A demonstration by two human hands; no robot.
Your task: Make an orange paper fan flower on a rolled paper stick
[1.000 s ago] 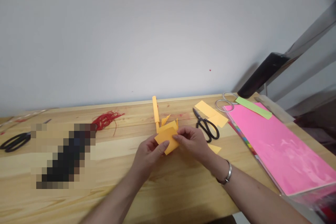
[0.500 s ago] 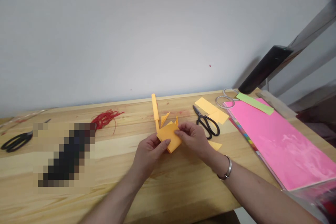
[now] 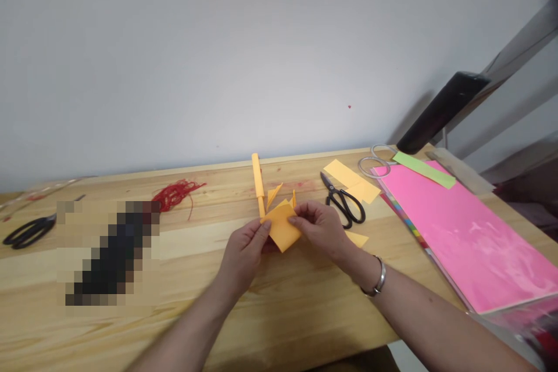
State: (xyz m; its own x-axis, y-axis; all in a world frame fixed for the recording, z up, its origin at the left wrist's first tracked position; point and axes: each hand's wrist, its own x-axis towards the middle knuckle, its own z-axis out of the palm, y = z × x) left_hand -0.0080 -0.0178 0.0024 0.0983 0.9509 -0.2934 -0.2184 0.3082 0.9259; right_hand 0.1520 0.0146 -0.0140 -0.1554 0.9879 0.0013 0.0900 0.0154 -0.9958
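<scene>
The orange paper [image 3: 283, 235] is over the bench [image 3: 187, 273], the left hand [image 3: 244, 251] pinching its nine o'clock edge, the right hand [image 3: 321, 231] its two o'clock edge. It is probably light, thin and easily creased; gentle hold at the edges suits.

The thumb [image 3: 265, 229] of the left grip [image 3: 244, 249] has slid back from the lower part of the folded orange paper [image 3: 282, 233] to its left corner, so the lower left edge is now uncovered. The paper itself has turned a little, its bottom tip swinging to the right, and less of the layer behind shows above it. The view has dipped slightly: the pink sheets [image 3: 464, 232] and the dark tube [image 3: 442, 113] appear higher in it.
</scene>
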